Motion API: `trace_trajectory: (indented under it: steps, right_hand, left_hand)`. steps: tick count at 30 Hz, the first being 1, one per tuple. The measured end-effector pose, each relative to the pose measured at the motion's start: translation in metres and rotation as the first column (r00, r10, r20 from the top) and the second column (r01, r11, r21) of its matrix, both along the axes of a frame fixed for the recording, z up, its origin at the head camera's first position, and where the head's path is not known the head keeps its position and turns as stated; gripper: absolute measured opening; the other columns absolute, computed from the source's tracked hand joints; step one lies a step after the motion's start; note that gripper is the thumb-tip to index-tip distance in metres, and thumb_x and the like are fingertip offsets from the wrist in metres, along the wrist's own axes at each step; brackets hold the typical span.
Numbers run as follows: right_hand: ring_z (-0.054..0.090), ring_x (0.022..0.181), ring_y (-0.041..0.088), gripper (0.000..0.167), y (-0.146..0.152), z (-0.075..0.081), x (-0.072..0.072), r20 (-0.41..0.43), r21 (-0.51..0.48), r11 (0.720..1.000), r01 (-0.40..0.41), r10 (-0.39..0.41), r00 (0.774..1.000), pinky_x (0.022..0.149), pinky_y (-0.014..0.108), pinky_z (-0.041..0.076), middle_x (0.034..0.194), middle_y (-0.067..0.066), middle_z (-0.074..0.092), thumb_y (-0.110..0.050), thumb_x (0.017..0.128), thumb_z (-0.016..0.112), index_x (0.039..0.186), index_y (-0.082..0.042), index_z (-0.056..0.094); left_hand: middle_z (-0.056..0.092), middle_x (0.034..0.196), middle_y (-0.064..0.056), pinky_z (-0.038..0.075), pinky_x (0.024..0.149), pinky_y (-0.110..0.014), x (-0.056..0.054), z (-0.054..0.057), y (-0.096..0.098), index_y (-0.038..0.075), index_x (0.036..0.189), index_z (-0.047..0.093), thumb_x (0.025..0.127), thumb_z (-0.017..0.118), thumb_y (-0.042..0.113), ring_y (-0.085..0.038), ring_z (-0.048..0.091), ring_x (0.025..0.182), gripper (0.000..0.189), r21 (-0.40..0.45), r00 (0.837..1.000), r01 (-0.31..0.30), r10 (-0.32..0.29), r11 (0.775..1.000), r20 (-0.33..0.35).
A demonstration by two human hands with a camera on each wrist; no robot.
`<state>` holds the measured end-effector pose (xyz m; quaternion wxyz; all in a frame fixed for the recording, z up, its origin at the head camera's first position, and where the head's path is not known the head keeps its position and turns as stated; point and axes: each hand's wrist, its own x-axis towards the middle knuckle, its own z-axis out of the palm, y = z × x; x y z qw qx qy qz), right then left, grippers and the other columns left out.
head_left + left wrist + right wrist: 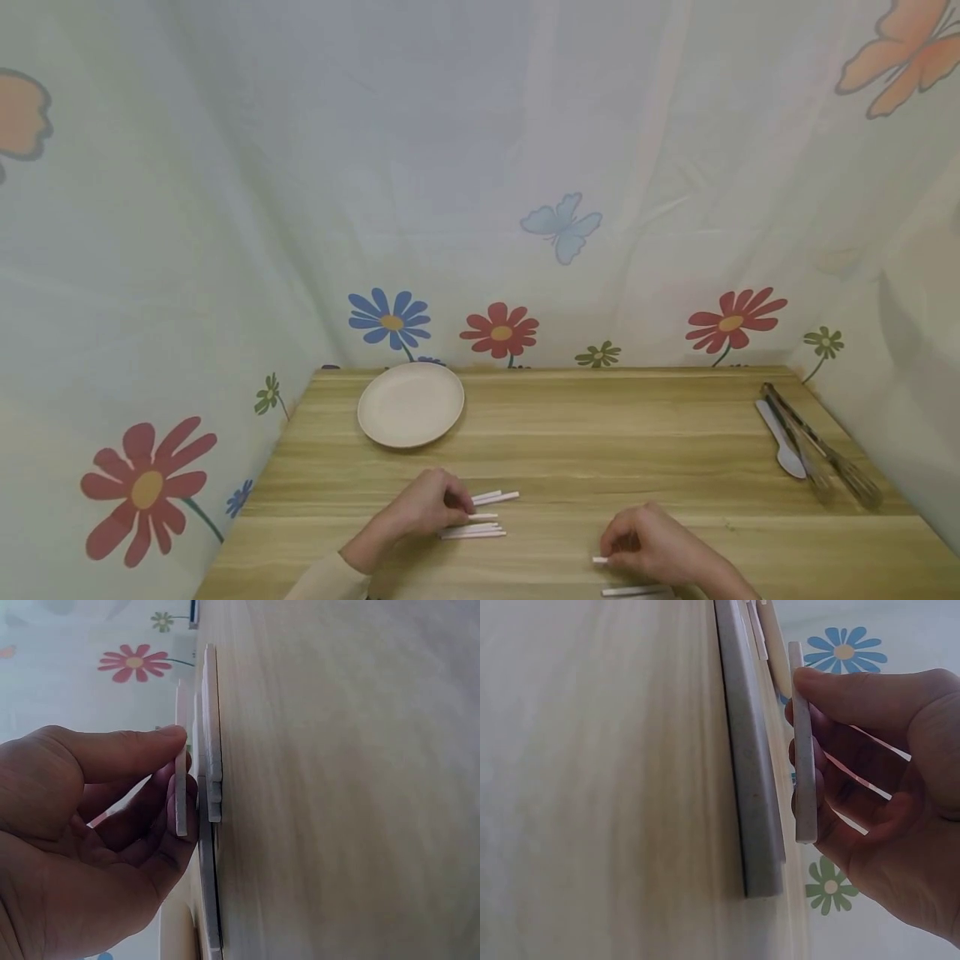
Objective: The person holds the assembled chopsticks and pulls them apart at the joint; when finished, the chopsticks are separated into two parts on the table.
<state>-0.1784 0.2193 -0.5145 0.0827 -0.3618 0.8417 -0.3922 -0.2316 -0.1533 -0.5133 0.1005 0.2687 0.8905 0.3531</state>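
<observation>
Here's the left hand (pixel 433 502), thumb and fingertips pinching a white stick (pixel 181 799) just above the wooden table (pixel 570 450) — loose sticks (pixel 474 534) lying close beside it! Across to the right hand (pixel 654 542), and it's pinching a second stick (pixel 804 772), also raised, near further sticks (pixel 628 592) on the wood. Beyond the left hand sits a round plate (pixel 411 406); a spoon (pixel 789 462) lies far right.

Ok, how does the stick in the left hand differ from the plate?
The stick is straight and slim; the plate is round and broad. The stick is pinched in the left hand, while the plate rests on the table, untouched. The plate lies farther back than the stick. Both look pale.
</observation>
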Motion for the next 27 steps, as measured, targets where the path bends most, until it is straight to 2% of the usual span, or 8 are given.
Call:
trace_trajectory:
  steps: [6,12,16,22,27]
  right_hand:
    - [0.055,0.070,-0.006,0.005,-0.0005,0.0018,0.0010,0.058,0.023,1.000,0.020,-0.021,0.998,0.059,0.019,0.048,0.079,-0.015,0.067,-0.015,0.082,0.076,0.082,-0.018,0.073]
    - [0.056,0.071,-0.005,0.007,-0.0016,0.0033,0.0015,0.119,0.036,0.999,0.026,-0.030,0.992,0.061,0.019,0.048,0.080,-0.008,0.069,-0.010,0.081,0.076,0.082,-0.016,0.073]
    - [0.057,0.070,-0.005,0.007,-0.0017,0.0025,0.0011,0.145,0.042,0.999,0.032,-0.038,0.989,0.060,0.019,0.049,0.080,-0.008,0.069,-0.010,0.081,0.076,0.083,-0.016,0.073]
    - [0.057,0.069,-0.005,0.007,-0.0014,0.0023,0.0014,0.130,0.042,0.999,0.021,-0.026,0.991,0.060,0.019,0.049,0.079,-0.011,0.069,-0.012,0.081,0.077,0.083,-0.017,0.073]
    - [0.057,0.069,-0.006,0.008,-0.0005,0.0011,0.0020,0.105,0.037,0.999,0.008,-0.011,0.994,0.059,0.019,0.049,0.079,-0.012,0.069,-0.012,0.081,0.077,0.083,-0.018,0.072]
  left_hand:
    - [0.067,0.070,0.009,0.046,0.061,-0.018,0.0005,0.0013,-0.0004,0.012,0.078,0.076,0.075,0.078,0.002,0.003,0.054,0.064,0.010,-0.005,1.000,-0.006,0.006,1.000,-0.001]
    - [0.067,0.069,0.010,0.047,0.059,-0.018,0.0008,-0.0010,-0.0006,0.012,0.077,0.076,0.074,0.078,0.001,0.003,0.054,0.063,0.012,-0.011,1.000,-0.001,0.001,1.000,-0.010]
    - [0.066,0.067,0.011,0.047,0.058,-0.017,0.0005,-0.0017,-0.0007,0.012,0.076,0.076,0.074,0.078,0.000,0.003,0.054,0.061,0.013,-0.020,1.000,0.001,-0.001,1.000,-0.022]
    - [0.066,0.067,0.012,0.047,0.059,-0.016,0.0004,-0.0003,-0.0004,0.013,0.076,0.075,0.073,0.078,0.001,0.004,0.053,0.061,0.013,-0.057,0.998,0.020,-0.024,0.998,-0.057]
    - [0.066,0.067,0.012,0.046,0.059,-0.016,0.0011,0.0003,0.0001,0.014,0.076,0.075,0.073,0.077,0.001,0.004,0.054,0.061,0.013,-0.077,0.998,0.008,-0.012,0.997,-0.056]
